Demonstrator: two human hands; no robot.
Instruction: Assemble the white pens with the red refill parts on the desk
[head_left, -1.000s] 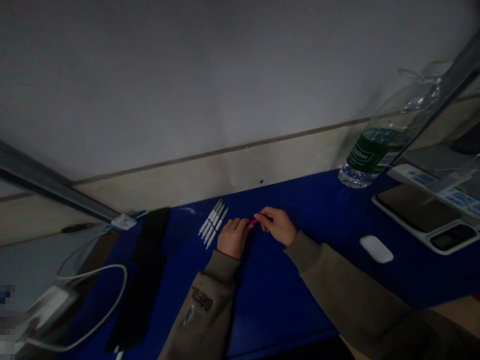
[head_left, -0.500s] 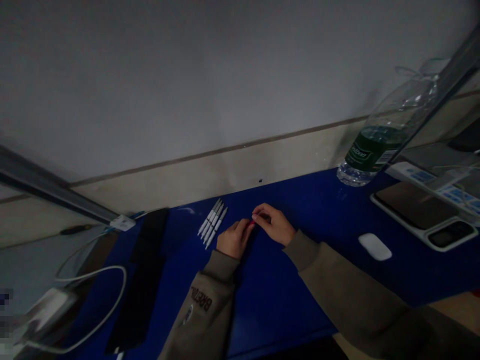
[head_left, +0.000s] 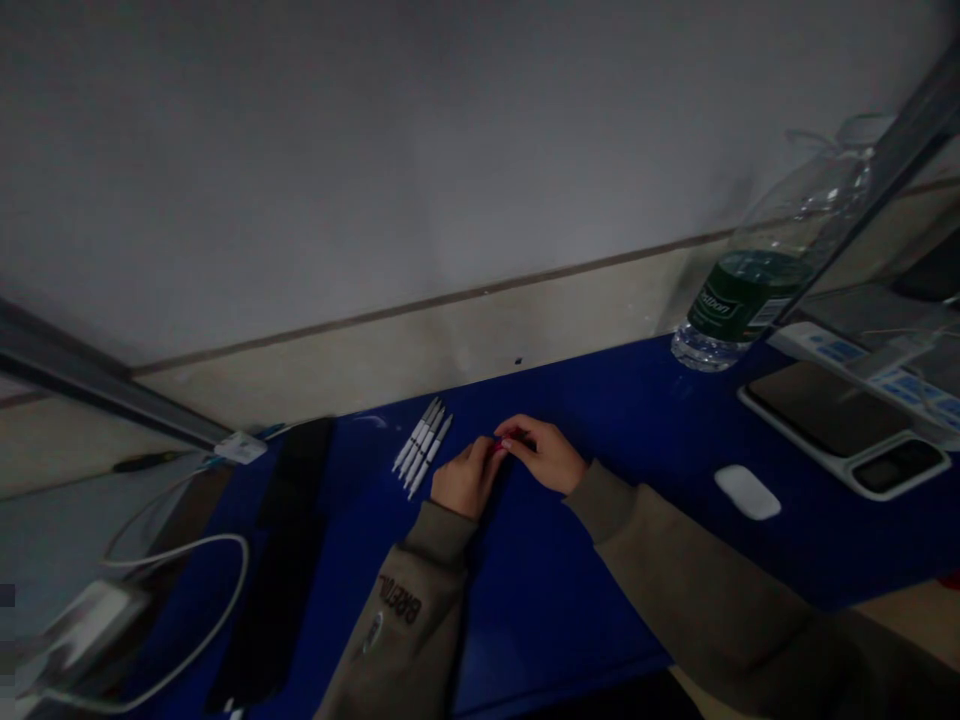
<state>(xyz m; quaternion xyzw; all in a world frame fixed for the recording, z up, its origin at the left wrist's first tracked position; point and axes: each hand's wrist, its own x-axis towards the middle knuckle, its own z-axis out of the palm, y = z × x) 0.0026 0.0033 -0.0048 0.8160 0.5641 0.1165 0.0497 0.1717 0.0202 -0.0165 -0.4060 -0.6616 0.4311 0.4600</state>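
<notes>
Between my two hands is a small red item (head_left: 501, 441), mostly covered by the fingers, so its kind cannot be made out. My left hand (head_left: 463, 480) is closed, its thumb and fingers pinching the item from the left. From the right, my right hand (head_left: 546, 452) meets it with curled fingers and thumb pressed at the same spot. Just left of my left hand, several white and grey pens (head_left: 422, 447) lie side by side on the blue table (head_left: 555, 600), slanting toward the wall.
To the right lie a white computer mouse (head_left: 748, 492) and a flat digital scale (head_left: 832, 420). A large water bottle (head_left: 742, 290) stands at the back right by a metal post. Black pads (head_left: 274, 590) and a white cable (head_left: 244, 570) occupy the left side. A wall (head_left: 450, 330) borders the back.
My right fingers have closed in a little lower and nearer my left hand, and more of the red item shows between them. The pens stay where they were.
</notes>
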